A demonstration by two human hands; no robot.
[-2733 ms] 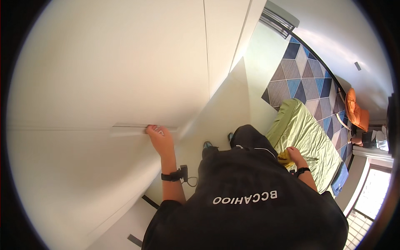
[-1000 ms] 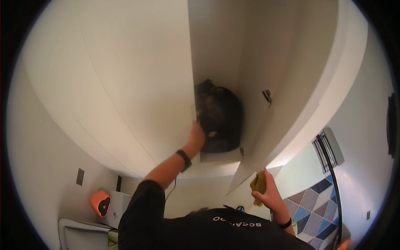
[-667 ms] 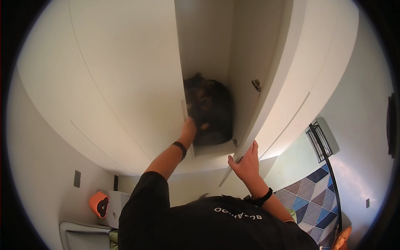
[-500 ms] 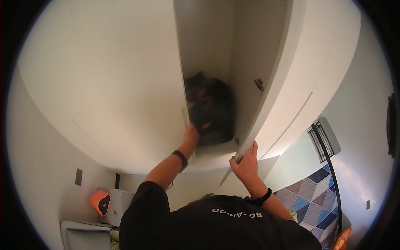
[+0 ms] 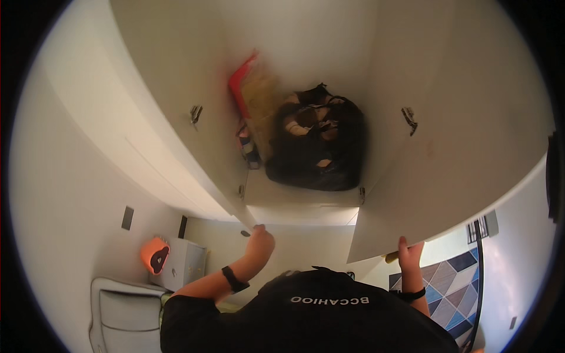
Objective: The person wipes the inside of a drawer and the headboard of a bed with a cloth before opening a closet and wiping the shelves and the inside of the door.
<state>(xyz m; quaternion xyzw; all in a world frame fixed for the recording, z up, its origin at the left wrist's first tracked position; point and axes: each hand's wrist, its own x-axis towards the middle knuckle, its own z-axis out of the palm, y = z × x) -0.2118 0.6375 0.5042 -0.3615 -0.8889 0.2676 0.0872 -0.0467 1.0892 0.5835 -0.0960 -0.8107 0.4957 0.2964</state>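
Observation:
Two white cabinet doors stand swung apart in front of me. My left hand [image 5: 259, 242] is closed on the lower edge of the left cabinet door [image 5: 170, 82]. On the lower edge of the right cabinet door [image 5: 447, 159], my right hand [image 5: 410, 254] grips with its thumb on the inner face; its other fingers are mostly hidden behind the panel. Inside, a bulky black plastic bag [image 5: 294, 167] sits on the cabinet floor, with brown and whitish contents showing at its top. Left of it leans a tan and red bag or packet [image 5: 257, 97], its kind unclear.
Metal hinges [image 5: 409, 119] show on both sides of the opening. Beyond the left door are an orange object [image 5: 155, 255] on a small white cabinet [image 5: 187, 265] and a grey padded headboard [image 5: 126, 320]. A diamond-patterned surface [image 5: 435, 288] is at the lower right.
Both doors have swung outward, the left one from nearly closed. My hands have moved apart and toward me with them. The tan and red packet has come into view beside the black bag.

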